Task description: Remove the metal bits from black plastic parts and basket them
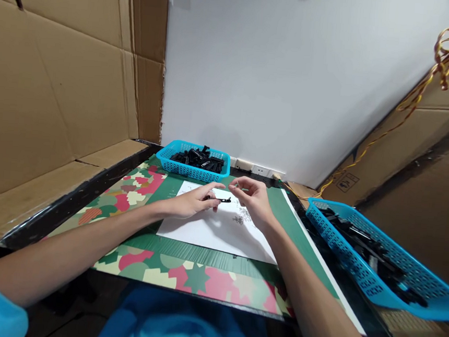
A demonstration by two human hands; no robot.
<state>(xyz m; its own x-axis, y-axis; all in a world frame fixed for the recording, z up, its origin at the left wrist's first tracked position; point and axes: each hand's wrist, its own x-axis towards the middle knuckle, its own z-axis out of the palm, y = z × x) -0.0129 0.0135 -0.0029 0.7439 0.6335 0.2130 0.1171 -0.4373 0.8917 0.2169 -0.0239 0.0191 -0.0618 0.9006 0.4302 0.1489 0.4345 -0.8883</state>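
Observation:
Over a white sheet of paper (203, 229), my left hand (195, 201) is closed around a small, slim black part (224, 200), whose end sticks out to the right past the fingers. My right hand (254, 196) is just to the right and a little higher, its thumb and forefinger pinched together. Whatever sits in that pinch is too small to name. Below the right hand, a scatter of tiny metallic pieces (240, 218) lies on the paper. The two hands are close but apart.
A blue basket (190, 174) heaped with black parts (199, 159) stands at the back. Another blue basket (379, 287) with longer black parts is at the right. Cardboard walls (60, 70) flank the table, and twisted wires (388, 131) run down to a socket strip (261, 170).

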